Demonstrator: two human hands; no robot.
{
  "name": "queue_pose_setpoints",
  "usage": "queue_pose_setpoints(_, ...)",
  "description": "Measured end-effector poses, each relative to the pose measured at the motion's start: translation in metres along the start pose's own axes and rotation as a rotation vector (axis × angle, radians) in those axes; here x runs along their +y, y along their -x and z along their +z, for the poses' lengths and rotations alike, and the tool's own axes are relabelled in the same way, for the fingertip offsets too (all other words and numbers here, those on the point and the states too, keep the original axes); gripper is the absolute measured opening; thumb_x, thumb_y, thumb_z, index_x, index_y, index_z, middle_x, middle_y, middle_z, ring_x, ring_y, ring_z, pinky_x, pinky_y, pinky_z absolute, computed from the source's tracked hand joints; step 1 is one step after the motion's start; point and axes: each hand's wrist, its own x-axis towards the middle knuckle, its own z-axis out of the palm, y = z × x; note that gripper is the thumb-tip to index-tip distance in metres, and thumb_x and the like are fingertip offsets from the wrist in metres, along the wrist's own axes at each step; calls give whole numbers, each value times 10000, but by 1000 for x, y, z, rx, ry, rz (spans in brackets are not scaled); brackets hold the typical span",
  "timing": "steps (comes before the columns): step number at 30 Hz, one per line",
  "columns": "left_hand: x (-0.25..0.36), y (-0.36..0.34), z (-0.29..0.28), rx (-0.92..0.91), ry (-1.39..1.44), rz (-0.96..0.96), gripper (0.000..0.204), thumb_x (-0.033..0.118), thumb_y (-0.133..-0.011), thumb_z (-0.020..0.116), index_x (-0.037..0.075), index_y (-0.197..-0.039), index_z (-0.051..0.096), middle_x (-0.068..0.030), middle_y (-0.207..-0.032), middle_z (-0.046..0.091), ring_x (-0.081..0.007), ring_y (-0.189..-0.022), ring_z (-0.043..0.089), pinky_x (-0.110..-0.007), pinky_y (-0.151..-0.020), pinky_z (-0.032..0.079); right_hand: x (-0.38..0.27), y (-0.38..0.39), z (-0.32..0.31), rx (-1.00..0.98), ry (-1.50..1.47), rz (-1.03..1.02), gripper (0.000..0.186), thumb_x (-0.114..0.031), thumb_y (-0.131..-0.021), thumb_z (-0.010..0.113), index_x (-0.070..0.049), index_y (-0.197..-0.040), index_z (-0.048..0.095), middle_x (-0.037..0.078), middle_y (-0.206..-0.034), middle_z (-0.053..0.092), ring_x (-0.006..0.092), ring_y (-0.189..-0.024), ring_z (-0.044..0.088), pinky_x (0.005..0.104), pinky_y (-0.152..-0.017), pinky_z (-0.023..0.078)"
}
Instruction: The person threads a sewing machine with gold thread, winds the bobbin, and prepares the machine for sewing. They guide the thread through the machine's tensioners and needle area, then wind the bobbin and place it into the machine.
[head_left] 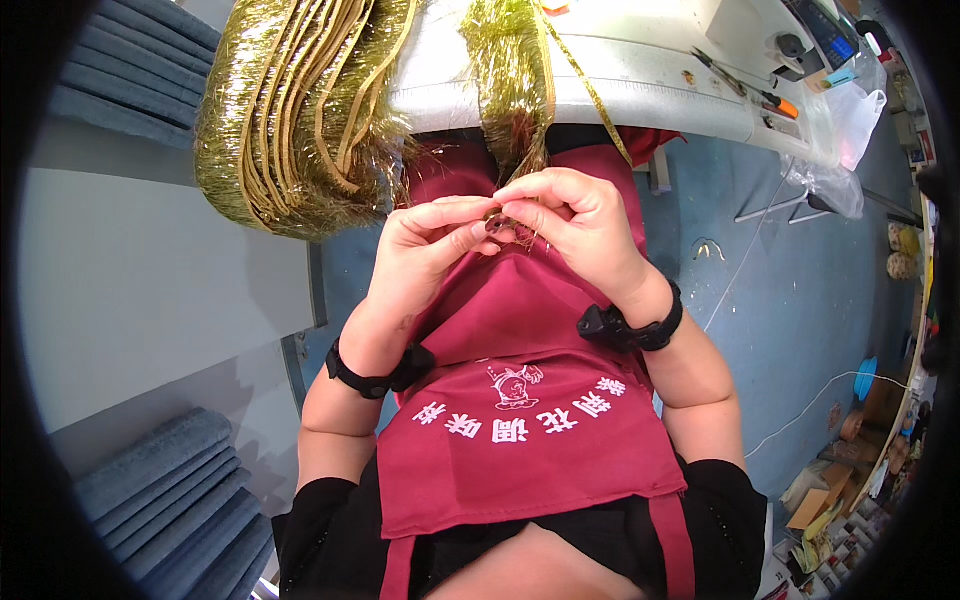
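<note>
Pinched small dark-gold piece (493,222), kind unclear, in bare left hand (432,238) and bare right hand (582,222), above dark-red cloth apron (520,325). Confirmed nothing finished; judged folded gold-tinsel fringe (300,110), far left, pending.

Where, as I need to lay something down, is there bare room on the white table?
The widest bare patch on the white table lies between the thin gold ribbon and the orange-handled tool. A narrower one lies between the big tinsel bundle and the hanging tinsel strip. It is crowded at the right end, near the white plastic bag.
</note>
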Motion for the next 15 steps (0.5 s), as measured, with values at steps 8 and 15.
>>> queue_pose_setpoints(8,-24,-9,-7,-28,138,152,160,-96,-947,630,-42,-1074,710,-147,-1121,704,-234,-964,733,-312,-843,623,-6,2,0,27,302,-155,61,-41,-894,746,-17,-949,740,63,-805,697,164,-730,674,289,-667,533)
queue_pose_setpoints(15,-30,-9,-3,34,322,73,181,-80,-964,620,-45,-1133,676,-144,-1147,698,-215,-1026,707,-331,-899,622,-4,2,6,89,590,-424,112,-71,-835,774,-58,-905,687,66,-751,642,257,-664,600,359,-622,508)
